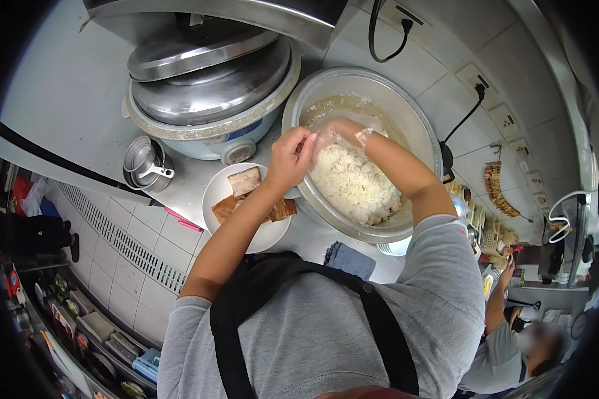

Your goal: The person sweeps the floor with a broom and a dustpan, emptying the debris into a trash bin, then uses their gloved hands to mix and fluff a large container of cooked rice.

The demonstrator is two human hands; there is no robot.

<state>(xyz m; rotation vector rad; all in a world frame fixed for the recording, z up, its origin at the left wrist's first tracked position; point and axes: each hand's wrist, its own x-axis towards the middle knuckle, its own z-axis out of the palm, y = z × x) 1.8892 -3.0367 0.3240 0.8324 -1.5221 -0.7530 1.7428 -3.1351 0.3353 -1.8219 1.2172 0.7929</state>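
My left hand (291,157) is closed, its thumb and fingers pinching a clear plastic bag (326,141) at the near left rim of a large metal rice pot (427,143). My right hand (345,130) reaches over the pot with the thin plastic around it; the film and glare hide how its fingers are set. Below both hands lies a mound of cooked white rice (356,183). Under my left forearm stands a white plate (251,243) with pieces of browned meat (281,210) and a paler slab (245,180).
A big cooker (246,128) with stacked steel lids (206,93) stands at the back left. Metal cups (143,159) sit near the counter's left edge. A folded dark cloth (350,260) lies in front of the pot. Another person (512,352) works at the far right.
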